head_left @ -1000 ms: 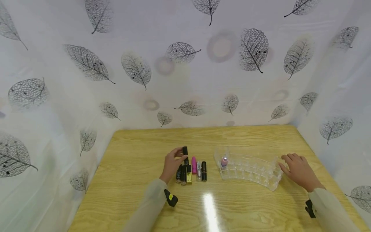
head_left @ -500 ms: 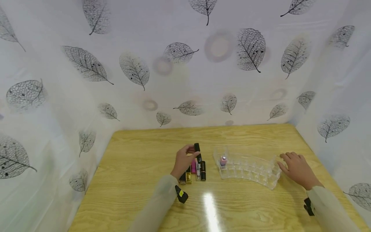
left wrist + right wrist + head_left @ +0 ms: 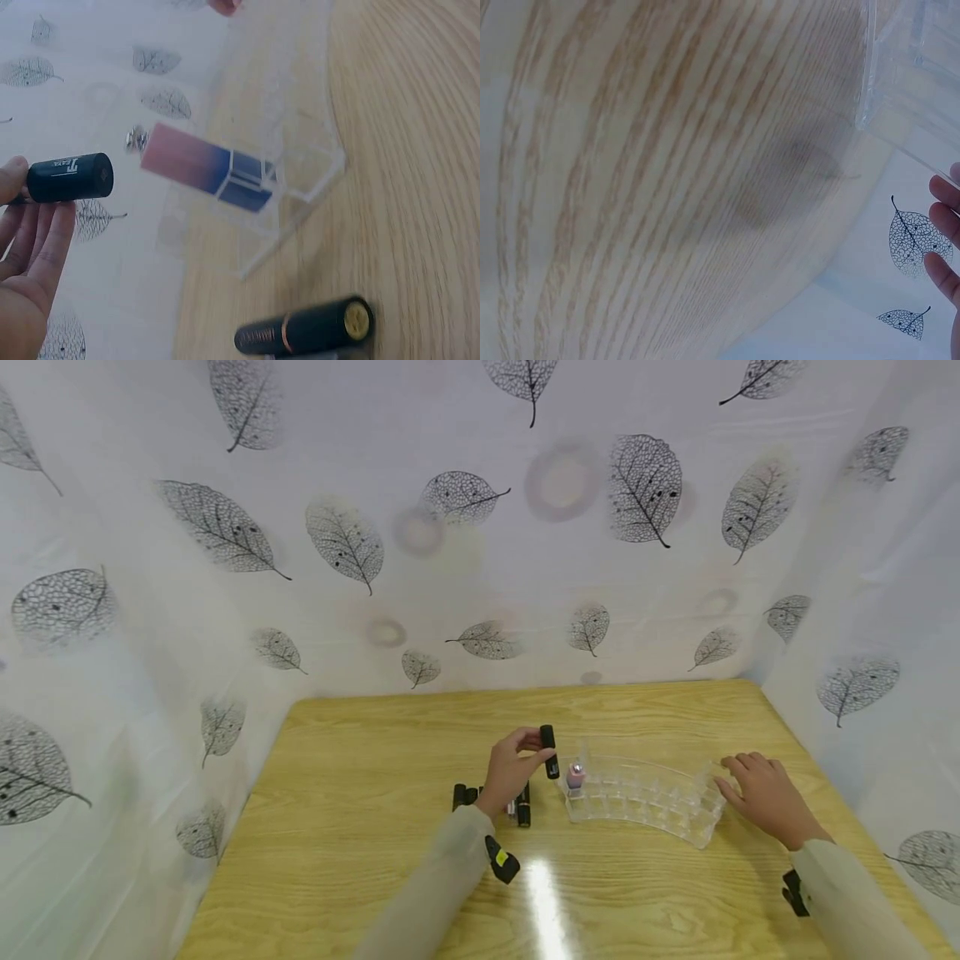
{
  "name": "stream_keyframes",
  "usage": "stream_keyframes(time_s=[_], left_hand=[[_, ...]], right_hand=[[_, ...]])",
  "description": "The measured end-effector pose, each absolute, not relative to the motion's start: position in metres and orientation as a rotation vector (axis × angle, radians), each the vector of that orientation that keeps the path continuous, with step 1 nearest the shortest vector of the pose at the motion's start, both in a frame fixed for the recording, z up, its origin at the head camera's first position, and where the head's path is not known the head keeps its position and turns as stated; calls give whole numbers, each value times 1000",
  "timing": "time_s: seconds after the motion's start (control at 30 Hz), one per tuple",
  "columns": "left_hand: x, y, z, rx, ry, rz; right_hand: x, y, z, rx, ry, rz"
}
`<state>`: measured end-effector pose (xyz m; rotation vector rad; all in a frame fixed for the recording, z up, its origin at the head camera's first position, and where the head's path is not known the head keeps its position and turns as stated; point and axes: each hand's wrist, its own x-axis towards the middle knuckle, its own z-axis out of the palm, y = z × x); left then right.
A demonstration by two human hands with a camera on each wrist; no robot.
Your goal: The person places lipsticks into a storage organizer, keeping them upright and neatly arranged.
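In the head view my left hand (image 3: 512, 772) pinches a black lipstick tube (image 3: 551, 752) above the table, just left of a clear curved lipstick organizer (image 3: 637, 816). White lettering shows on the tube (image 3: 71, 178) in the left wrist view. A pink-and-blue square tube (image 3: 202, 165) with a silvery tip stands in the organizer's left end compartment. At the organizer's right end, my right hand (image 3: 768, 800) has its fingers loosely bent by the rim. Whether they touch it cannot be made out.
Under and beside my left forearm lie several cosmetic tubes, partly hidden, among them a black tube with a gold band (image 3: 524, 807) and a black-capped tube (image 3: 459, 795). A leaf-patterned curtain (image 3: 480, 577) surrounds the wooden table (image 3: 360, 827) at the back and sides.
My left hand has carried the black lipstick tube rightward, from above the row of tubes to the organizer's left end. The right hand has stayed by the organizer's right end.
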<state>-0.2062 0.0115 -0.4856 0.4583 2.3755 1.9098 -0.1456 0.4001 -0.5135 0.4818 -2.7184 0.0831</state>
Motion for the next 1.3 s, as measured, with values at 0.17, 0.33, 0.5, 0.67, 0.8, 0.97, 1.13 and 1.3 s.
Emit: stream_keyframes(time_s=[0.17,0.33,0.5,0.67,0.8,0.97,1.13,1.3], left_hand=[[-205,30,-479,493,2336,1932],[-207,47,-478,515,2319,1957],[-210,61,-480,527,2291,1971],[-212,71,-484,549,2325,1917],[-211,75,-486,620,2383,1833],[-209,77,-490,701,2499,1683],[-208,79,-498,732,2585,1608],[-205,80,-504,764,2612,1607]], right_hand=[[-146,400,-514,481,-2728,88],[-146,401,-516,475,-2740,78],[-146,402,-517,468,-2750,79],[-146,402,-517,470,-2732,85],[-146,402,-517,473,-2722,89],[-146,402,-516,466,-2730,100],[-145,402,-516,456,-2737,111],[-145,401,-517,465,-2724,111]])
